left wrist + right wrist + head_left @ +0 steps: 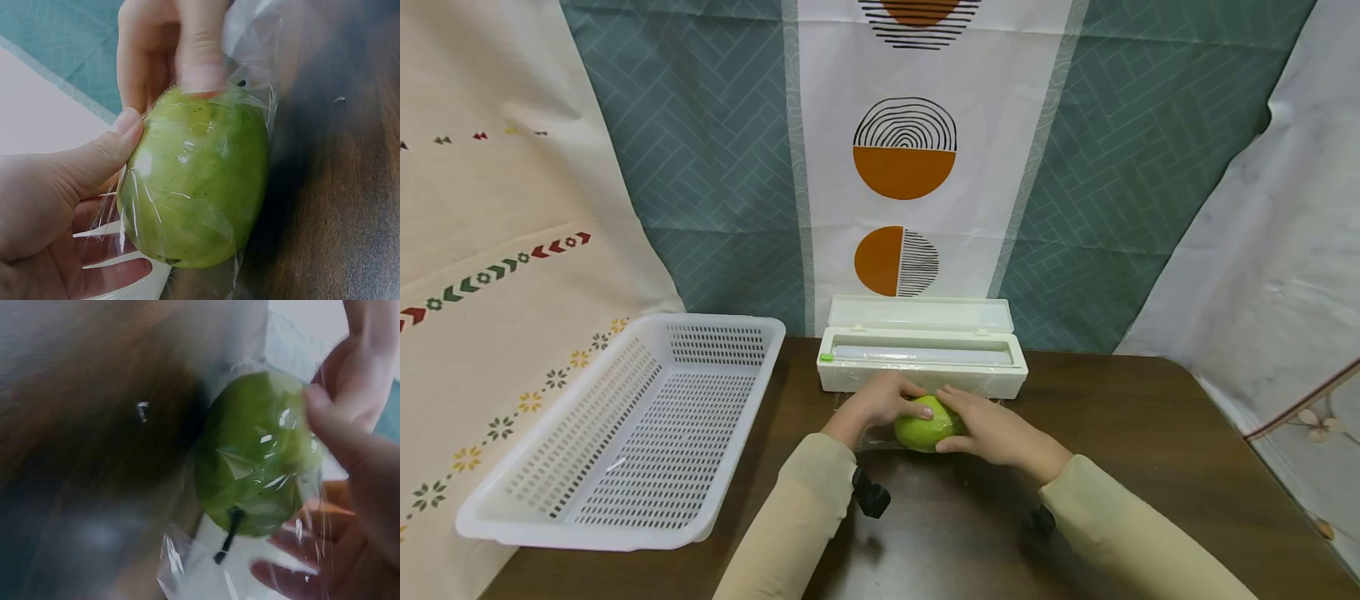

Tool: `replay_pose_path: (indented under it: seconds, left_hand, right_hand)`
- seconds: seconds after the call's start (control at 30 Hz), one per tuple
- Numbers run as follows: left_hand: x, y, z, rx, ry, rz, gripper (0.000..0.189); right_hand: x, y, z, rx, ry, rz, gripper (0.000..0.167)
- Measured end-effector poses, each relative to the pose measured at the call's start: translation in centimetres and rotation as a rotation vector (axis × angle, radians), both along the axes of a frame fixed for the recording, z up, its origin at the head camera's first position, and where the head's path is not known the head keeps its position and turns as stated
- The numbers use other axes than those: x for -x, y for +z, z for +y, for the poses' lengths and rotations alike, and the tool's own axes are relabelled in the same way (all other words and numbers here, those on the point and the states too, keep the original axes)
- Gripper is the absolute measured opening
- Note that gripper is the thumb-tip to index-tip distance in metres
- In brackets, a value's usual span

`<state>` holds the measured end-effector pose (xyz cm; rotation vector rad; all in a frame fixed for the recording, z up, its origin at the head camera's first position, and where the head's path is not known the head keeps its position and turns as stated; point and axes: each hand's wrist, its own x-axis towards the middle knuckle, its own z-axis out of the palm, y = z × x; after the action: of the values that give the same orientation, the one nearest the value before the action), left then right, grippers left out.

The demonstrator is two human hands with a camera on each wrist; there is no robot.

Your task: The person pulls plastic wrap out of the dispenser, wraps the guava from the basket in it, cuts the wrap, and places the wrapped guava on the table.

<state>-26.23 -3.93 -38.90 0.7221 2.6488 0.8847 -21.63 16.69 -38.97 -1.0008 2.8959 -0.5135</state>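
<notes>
A green pear [927, 425] with a dark stem sits in the middle of the table, close in front of the wrap dispenser. Clear plastic wrap [172, 556] covers it, creased and glossy, with loose film spreading past the stem. My left hand [880, 402] holds the pear from the left, its thumb on the near side and the other fingers behind among the film. From the right, my right hand [992, 429] grips it between thumb and fingers. In the left wrist view both thumbs press on the wrapped pear [194, 181].
Behind the hands stands a white plastic wrap dispenser [925, 381], lid [921, 313] raised and a roll [921, 355] inside. A white perforated basket [741, 454] occupies the left side. The brown table [1150, 467] extends to the right; patterned cloths [722, 167] hang behind.
</notes>
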Motion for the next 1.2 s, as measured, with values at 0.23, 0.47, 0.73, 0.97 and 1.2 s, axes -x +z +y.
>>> replay_pose_path:
  seconds: [0.23,0.47,0.73,0.97,1.2]
  left_hand:
    - [0.3,-0.4,-0.4,-0.08,0.004,-0.044,0.037]
    - [0.3,-0.6,-0.4,-0.151,0.057,-0.087,0.037]
    - [-0.8,-0.9,-0.1,-0.034,0.026,0.232,0.037]
    - [-3.5,-0.8,0.5,0.206,-0.071,0.739,0.032]
    - [-4.1,-1.5,0.7,0.243,-0.069,0.743,0.051]
  right_hand:
    - [2.9,-0.4,0.3,0.223,0.034,-0.219,0.056]
    - [4.6,0.3,0.6,0.284,0.132,-0.372,0.049]
    - [5.7,1.0,0.4,0.278,0.176,-0.501,0.042]
    - [6.7,1.4,0.2,0.291,0.208,-0.537,0.038]
    - [6.7,1.0,0.6,0.248,0.14,-0.484,0.047]
